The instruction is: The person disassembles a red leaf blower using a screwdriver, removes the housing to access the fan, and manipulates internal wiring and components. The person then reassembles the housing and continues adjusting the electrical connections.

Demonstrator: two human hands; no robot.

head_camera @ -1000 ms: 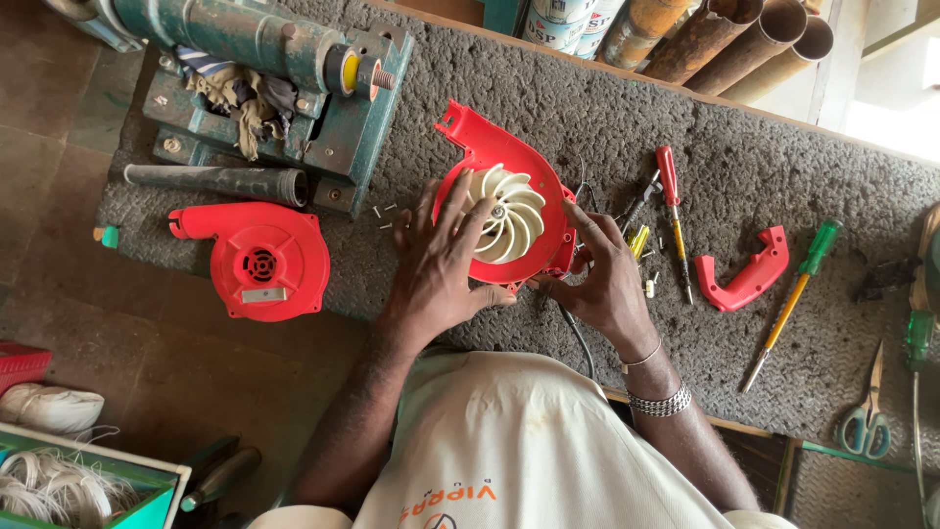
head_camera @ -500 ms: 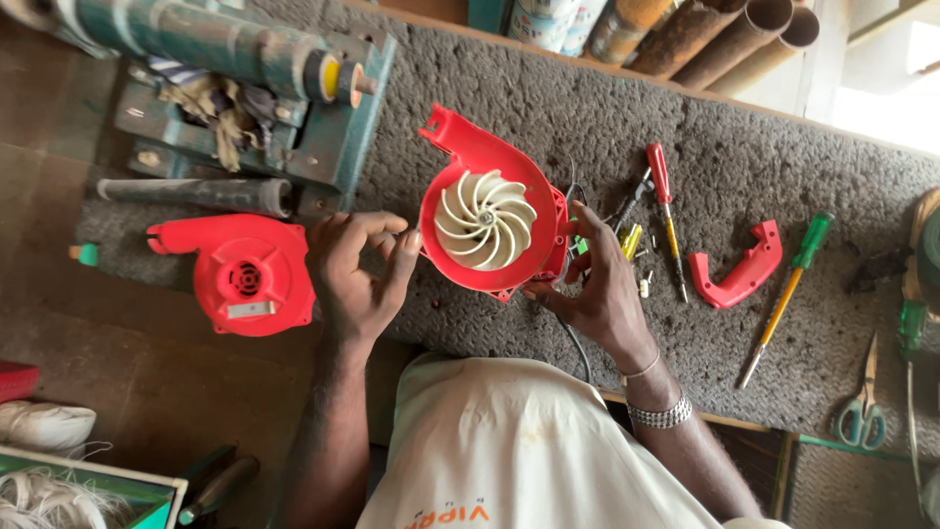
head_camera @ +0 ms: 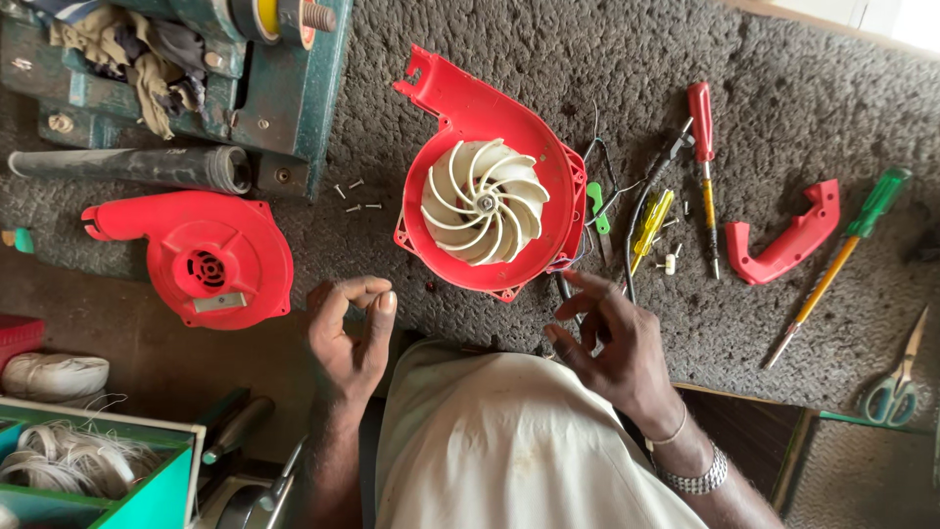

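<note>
Blower cover: one red housing half lies grille-up at the left edge of the grey mat, well apart from the open half.
Black tube: one dark cylinder lies flat above that cover.
Screws: about five loose screws lie scattered on the mat between the two red halves.
Left hand: the left hand is raised palm-inward below the screws, fingers curled, thumb and forefinger tips pinched together; whether something tiny sits between them cannot be told.
Blower body: one red housing lies open at the centre of the mat, with one cream impeller seated inside it, touched by neither hand.
Right hand: the right hand hovers just below the housing's lower right rim, fingers loosely spread and bent, gripping nothing; a metal bracelet circles the wrist.
Screwdrivers: three, one yellow-handled, one red-handled, one green-handled.
Handle piece: one red curved handle shell lies between the red and green screwdrivers.
Scissors: one pair lies at the far right.
</note>
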